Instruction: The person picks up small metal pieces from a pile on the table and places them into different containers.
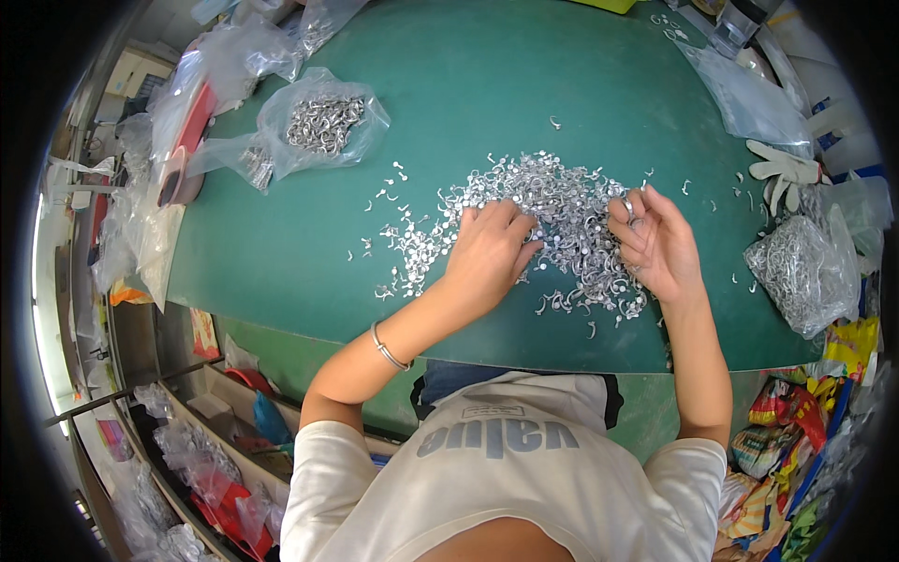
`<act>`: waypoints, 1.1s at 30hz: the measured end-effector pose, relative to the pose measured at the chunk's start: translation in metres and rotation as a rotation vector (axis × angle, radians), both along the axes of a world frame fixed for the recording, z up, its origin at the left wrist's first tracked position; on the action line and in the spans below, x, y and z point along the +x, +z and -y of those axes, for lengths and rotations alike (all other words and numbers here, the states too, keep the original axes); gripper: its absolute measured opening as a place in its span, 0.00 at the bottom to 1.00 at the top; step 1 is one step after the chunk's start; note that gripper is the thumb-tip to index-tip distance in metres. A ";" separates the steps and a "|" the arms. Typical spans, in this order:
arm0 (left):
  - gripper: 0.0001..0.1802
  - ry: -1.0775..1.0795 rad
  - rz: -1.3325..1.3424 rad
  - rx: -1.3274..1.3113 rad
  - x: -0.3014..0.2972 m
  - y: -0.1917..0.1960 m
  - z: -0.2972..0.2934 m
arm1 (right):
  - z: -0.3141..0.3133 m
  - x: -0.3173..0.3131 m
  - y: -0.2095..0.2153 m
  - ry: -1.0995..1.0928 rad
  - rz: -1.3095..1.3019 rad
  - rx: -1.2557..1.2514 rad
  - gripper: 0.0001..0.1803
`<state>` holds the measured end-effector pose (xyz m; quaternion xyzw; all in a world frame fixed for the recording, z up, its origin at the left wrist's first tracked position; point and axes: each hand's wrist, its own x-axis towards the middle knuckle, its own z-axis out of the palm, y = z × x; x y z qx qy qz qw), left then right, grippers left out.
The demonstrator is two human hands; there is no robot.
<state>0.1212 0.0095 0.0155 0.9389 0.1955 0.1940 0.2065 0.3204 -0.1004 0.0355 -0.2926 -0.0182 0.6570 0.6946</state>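
A wide pile of small silvery curved metal pieces (590, 239), looking like open rings with a flat round head, spreads over the green table (431, 103). My left hand (489, 253) lies palm down at the pile's left part. Its fingers bend inward toward the thumb, and whatever sits between the fingertips is hidden. At the pile's right edge my right hand (660, 244) is turned palm up with fingers curled. A small curved metal piece (630, 208) shows between the fingers and thumb of that hand.
A clear plastic bag (375, 131) holding more metal pieces lies at the far left. Another full bag (796, 272) sits on the right, below a white glove (785, 170). A red-rimmed container (192, 126) stands at the left edge. Loose pieces are scattered around the pile.
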 end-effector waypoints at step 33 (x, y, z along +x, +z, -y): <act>0.06 0.093 0.200 -1.236 0.032 0.019 -0.014 | -0.005 0.033 -0.011 0.263 0.214 0.325 0.08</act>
